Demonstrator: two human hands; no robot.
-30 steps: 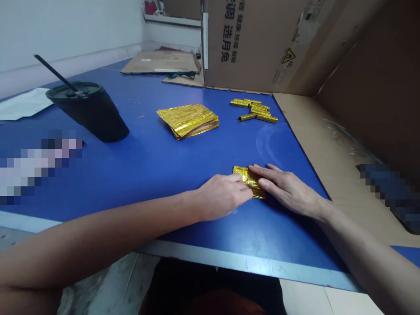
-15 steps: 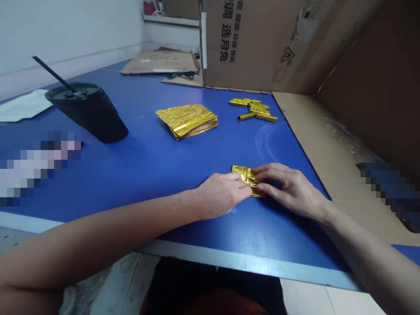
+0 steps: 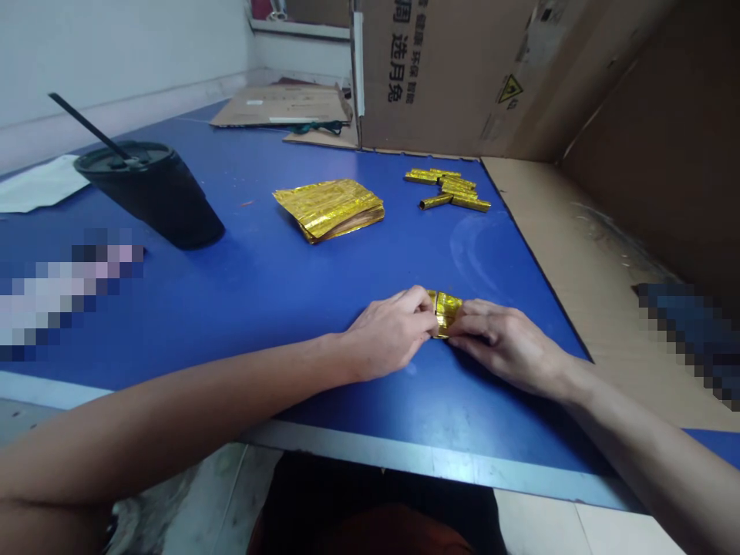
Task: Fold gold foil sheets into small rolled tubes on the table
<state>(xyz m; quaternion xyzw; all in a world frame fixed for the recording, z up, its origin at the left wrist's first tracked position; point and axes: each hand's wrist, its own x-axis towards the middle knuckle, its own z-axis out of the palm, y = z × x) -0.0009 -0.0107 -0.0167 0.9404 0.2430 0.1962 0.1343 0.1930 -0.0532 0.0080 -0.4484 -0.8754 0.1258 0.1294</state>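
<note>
We pinch 1 folded gold foil paper (image 3: 449, 311) between 2 hands on a blue table (image 3: 243, 297).
Our left hand (image 3: 391, 333) and right hand (image 3: 513, 339) grip narrowly at opposite sides; uneven pulling could skew or tear the folds. Behind, a cardboard carton (image 3: 451, 46) reads "选月兔," left of its flame-symbol triangle (image 3: 510, 90).

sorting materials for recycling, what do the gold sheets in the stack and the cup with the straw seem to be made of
Stack of gold sheets: probably foil-faced paper, shiny and crinkled on top, with duller brownish layers at the edge.
Cup: dark, fairly matte; possibly plastic, going by its molded-looking lid, though coated metal is possible.
</note>
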